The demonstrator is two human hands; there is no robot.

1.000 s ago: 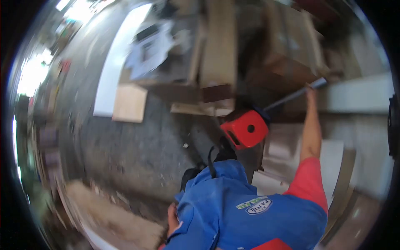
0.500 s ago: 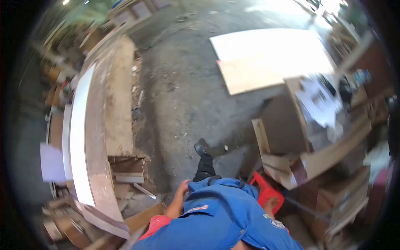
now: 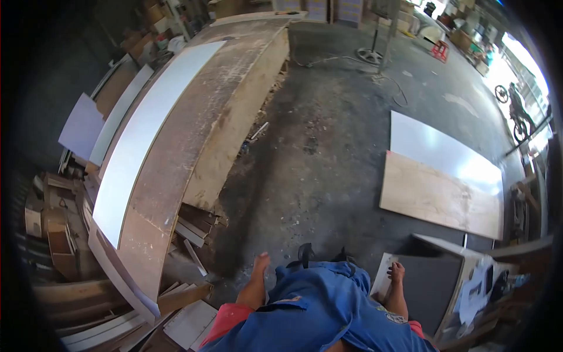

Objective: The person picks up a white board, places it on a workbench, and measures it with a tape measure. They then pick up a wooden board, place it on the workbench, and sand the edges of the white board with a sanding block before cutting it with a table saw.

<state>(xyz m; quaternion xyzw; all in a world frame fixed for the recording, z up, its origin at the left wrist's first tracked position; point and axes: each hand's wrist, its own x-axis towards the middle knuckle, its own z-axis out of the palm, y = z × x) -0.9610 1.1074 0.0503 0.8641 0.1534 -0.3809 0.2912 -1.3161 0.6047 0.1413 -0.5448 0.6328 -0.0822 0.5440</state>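
My left hand [image 3: 261, 260] hangs low in front of my body on the left, its fingers loosely apart and holding nothing. On the other side my right hand [image 3: 396, 272] is raised with half-curled fingers and nothing visible in it. In this view it overlaps the pale edge of a dark-faced box-like cabinet [image 3: 431, 287]. My blue work shirt [image 3: 322, 311] fills the bottom middle. To the left runs a long wooden workbench [image 3: 176, 152] with a long white panel strip [image 3: 149, 144] lying along it.
On the floor at right lie a white sheet [image 3: 437, 141] and a plywood board [image 3: 440, 193]. Wood offcuts [image 3: 190, 246] lie under the bench end. Farther off stand a red stool [image 3: 439, 51], a post on a round base [image 3: 369, 56] and a motorbike [image 3: 516, 111]. Cables trail across the floor.
My view has swung up and to the right, bringing the motorbike and stool into sight. My right hand has come up and forward. The red thing beside it is out of view.
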